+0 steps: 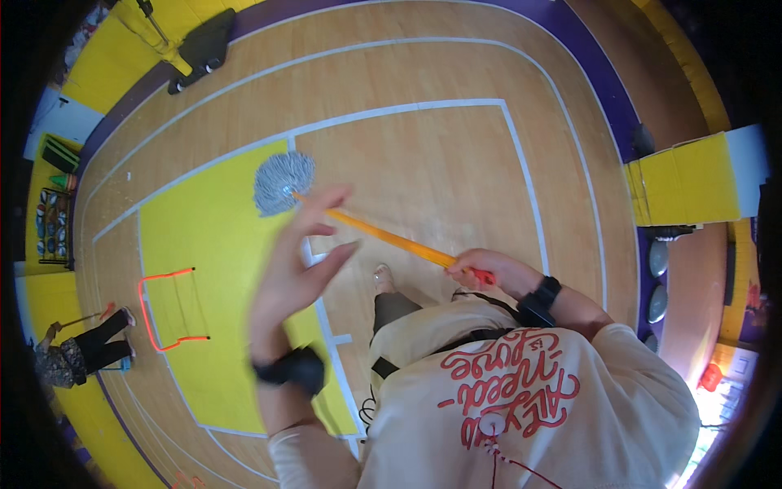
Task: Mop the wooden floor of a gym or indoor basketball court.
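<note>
A string mop with a grey-blue head rests on the floor, partly over the yellow painted area. Its orange handle slants back towards me. My right hand is closed round the handle's upper end, by its red tip. Raised above the lower part of the handle, my left hand has its thumb and fingers apart and appears to hold nothing; it is slightly blurred. From this view, that hand overlaps a short stretch of the handle near the mop head.
The wood-look floor bears white court lines. On the left stand an orange hurdle frame, another person with a long-handled tool, and a ball rack. A wheeled hoop base is at the back, a yellow padded block at right.
</note>
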A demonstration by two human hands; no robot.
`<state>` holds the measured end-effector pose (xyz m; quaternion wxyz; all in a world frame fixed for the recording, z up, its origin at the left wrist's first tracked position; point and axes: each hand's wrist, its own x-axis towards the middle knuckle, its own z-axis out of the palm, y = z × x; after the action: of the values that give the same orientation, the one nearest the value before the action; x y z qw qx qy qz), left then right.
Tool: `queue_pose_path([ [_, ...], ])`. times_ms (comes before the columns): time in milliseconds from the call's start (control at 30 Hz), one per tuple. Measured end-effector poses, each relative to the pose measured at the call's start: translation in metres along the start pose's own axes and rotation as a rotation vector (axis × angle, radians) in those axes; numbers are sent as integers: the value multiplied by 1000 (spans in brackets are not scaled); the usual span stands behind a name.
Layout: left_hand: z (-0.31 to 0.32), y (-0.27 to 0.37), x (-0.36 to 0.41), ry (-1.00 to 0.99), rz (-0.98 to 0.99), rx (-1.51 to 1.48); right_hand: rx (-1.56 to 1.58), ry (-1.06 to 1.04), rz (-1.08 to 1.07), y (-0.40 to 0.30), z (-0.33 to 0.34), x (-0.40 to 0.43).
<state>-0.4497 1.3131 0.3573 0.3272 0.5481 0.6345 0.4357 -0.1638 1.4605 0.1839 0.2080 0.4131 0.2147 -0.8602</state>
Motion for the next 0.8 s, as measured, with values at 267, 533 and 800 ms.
queue_pose_path([
  [267, 325, -184, 1, -390, 29, 424, 73, 17, -128, 108, -93, -112],
  [533, 485, -137, 18, -853, 100, 432, 424, 48, -253, 256, -169, -216],
  [800, 596, -72, 4, -914, 411, 394, 335, 606, -422, 341, -137, -256],
])
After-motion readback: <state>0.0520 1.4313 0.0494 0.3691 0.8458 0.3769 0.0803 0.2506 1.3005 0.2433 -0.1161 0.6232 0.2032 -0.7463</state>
